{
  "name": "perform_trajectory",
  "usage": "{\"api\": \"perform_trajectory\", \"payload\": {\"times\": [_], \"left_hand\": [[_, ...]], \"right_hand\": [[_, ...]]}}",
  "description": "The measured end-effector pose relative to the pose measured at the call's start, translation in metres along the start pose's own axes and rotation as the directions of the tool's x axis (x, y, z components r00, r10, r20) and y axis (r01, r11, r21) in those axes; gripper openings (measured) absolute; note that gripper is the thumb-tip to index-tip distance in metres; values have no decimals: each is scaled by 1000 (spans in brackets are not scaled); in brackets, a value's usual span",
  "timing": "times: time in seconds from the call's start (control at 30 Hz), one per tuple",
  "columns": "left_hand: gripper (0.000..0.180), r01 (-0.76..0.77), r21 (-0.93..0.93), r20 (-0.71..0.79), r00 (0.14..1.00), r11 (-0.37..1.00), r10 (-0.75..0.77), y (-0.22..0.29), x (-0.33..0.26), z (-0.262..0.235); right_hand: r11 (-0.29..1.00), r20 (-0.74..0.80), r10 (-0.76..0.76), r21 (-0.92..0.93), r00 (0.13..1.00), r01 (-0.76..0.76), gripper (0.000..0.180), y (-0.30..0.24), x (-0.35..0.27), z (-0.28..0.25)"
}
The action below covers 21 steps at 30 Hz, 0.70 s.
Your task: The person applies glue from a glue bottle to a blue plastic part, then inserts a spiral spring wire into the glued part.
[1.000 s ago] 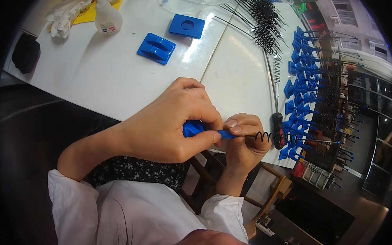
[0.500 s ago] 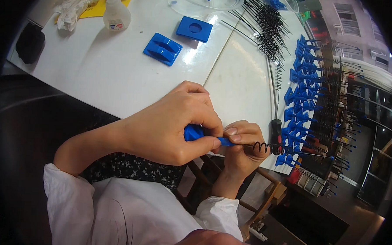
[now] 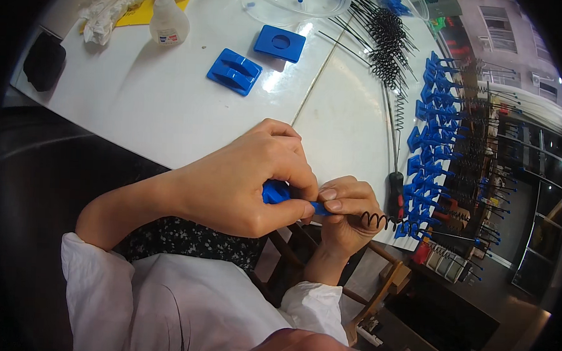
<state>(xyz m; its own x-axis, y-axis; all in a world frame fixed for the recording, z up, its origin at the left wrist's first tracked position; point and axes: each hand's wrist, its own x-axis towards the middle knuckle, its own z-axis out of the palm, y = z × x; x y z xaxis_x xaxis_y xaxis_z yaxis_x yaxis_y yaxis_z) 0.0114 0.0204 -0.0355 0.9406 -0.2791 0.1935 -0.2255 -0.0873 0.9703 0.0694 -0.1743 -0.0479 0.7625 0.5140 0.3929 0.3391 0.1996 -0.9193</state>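
Observation:
Between my hands, close to the table's near edge, is a blue plastic part [image 3: 276, 192]. My left hand [image 3: 246, 180] wraps round its wide end, thumb and fingers closed, hiding much of it. At its narrow end my right hand [image 3: 350, 210] pinches with thumb and fingertips. A black coiled spring wire [image 3: 377, 221] sticks out past the right fingers, pointing right and slightly down. The joint between wire and blue part is covered by my fingers. Farther off lie a blue plate with a raised loop [image 3: 235, 72] and a blue plate with an oval recess [image 3: 278, 43].
A row of blue parts with black spring wires [image 3: 435, 129] lines the table's right edge. Beside it lies a screwdriver [image 3: 396, 187]; beyond is a pile of looped black wires [image 3: 387, 45]. A squeeze bottle [image 3: 169, 23], crumpled white gloves [image 3: 109, 8] and a clear tub [image 3: 295, 3] stand farther back.
The coiled wire's outer end has dipped a little, and my right fingers have shifted slightly on the narrow end. My left hand keeps its hold almost unmoved.

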Motion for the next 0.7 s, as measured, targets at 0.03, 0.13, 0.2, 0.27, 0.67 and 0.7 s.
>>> {"api": "perform_trajectory", "payload": {"times": [0.03,0.13,0.2,0.27,0.67,0.7], "left_hand": [[3,1,-6,16,1000,1000,-1,1,2,0],[3,-16,-26,20,1000,1000,17,0,3,-2],[3,-13,-38,18,1000,999,13,-1,3,-2],[4,-8,-49,19,1000,999,9,-1,2,-2],[3,-2,-40,40,999,999,4,0,1,-2],[3,-8,-50,31,999,999,10,-1,1,-2]], "right_hand": [[1000,-12,3,12,1000,-3,19,-2,0,-1],[999,-35,17,34,999,-16,19,-5,0,-2],[999,-42,32,45,999,-30,19,-4,0,-2],[1000,-19,12,19,1000,-11,19,-2,0,-2],[999,28,-37,18,999,37,16,-2,1,-3],[999,29,-38,17,999,38,16,-1,1,-3]]}}
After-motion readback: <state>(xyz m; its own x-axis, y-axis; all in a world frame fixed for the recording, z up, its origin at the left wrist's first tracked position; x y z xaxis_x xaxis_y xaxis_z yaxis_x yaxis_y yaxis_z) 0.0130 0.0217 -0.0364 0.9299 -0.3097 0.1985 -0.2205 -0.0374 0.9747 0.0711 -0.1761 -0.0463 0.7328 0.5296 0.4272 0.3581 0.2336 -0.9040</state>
